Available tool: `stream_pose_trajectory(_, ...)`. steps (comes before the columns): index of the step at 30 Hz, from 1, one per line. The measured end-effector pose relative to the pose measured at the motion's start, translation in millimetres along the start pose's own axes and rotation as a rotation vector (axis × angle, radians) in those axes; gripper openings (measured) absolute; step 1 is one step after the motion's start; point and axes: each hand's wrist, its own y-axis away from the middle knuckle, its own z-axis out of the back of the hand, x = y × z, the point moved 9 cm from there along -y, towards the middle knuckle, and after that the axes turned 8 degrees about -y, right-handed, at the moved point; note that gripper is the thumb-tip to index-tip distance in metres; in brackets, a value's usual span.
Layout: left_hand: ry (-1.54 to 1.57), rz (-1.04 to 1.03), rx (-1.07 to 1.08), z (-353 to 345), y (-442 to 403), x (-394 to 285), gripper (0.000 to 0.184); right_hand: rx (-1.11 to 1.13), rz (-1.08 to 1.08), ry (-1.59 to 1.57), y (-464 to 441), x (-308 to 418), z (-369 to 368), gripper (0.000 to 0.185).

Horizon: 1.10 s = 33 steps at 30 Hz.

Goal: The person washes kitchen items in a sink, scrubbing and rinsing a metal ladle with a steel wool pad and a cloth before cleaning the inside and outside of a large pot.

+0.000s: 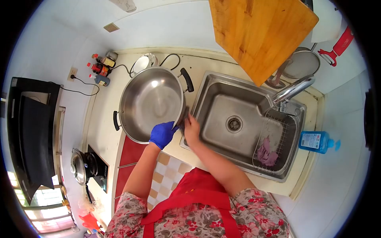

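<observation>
A large stainless steel pot (154, 95) with two black handles is tilted on the counter left of the sink, its inside facing me. My left hand (162, 135), in a blue glove, grips the pot's near rim with its fingers closed. My bare right hand (192, 130) is at the outer right side of the pot, fingers bent against the wall. Something dark and greyish lies between those fingers and the pot; I cannot make out what it is. The pot's interior looks bare.
The steel sink (226, 103) is on the right, with a tap (293, 89), a wire basket (274, 129) and a purple cloth (267, 152). A blue bottle (313, 141) lies beyond. A wooden board (258, 35) leans behind. Sauce bottles (102, 69) and a stove (97, 168) are left.
</observation>
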Motion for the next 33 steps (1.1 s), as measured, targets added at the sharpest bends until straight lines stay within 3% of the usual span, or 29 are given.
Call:
stream_pose_trajectory(1, 0.047, 0.000, -0.009, 1.8, 0.4, -0.4, 0.026, 0.000, -0.001, 0.000, 5.2, 1.6, -1.7, 0.033)
stream_pose_trajectory(4, 0.057, -0.005, -0.003, -1.1, 1.3, 1.2, 0.025, -0.101, 0.313, -0.025, 0.7, 45.7, 9.4, 0.033)
stream_pose_trajectory(7, 0.047, -0.026, -0.008, -6.3, 2.2, 0.7, 0.023, 0.023, 0.172, -0.078, -53.1, 81.3, 2.4, 0.034)
stream_pose_trajectory(11, 0.037, 0.003, -0.002, 2.1, -0.8, -1.7, 0.021, 0.034, 0.038, 0.000, -55.2, 42.1, -1.3, 0.034)
stream_pose_trajectory(14, 0.047, 0.015, -0.010, -0.7, -2.9, 1.0, 0.021, -0.029, 0.107, 0.020, -12.3, 38.5, 4.8, 0.034)
stream_pose_trajectory(16, 0.085, 0.015, 0.003, -8.7, -1.5, 4.9, 0.021, -0.028, 0.350, -0.029, 12.0, 97.4, 10.9, 0.035)
stream_pose_trajectory(21, 0.115, 0.041, 0.010, 0.9, -1.5, 0.6, 0.022, -0.007, 0.248, -0.091, -31.8, 75.7, 7.8, 0.035)
stream_pose_trajectory(25, 0.104, 0.054, 0.048, -0.5, -3.7, 0.0, 0.022, 0.041, 0.141, 0.036, -18.4, 58.9, 10.3, 0.037)
stream_pose_trajectory(30, 0.096, 0.274, 0.059, -15.0, -11.4, 6.1, 0.022, 0.119, 0.392, 0.038, -4.2, 98.1, 13.8, 0.037)
stream_pose_trajectory(33, 0.092, 0.247, -0.009, -10.1, -10.4, 2.7, 0.022, 0.120, 0.406, 0.054, -6.3, 101.6, 11.1, 0.037)
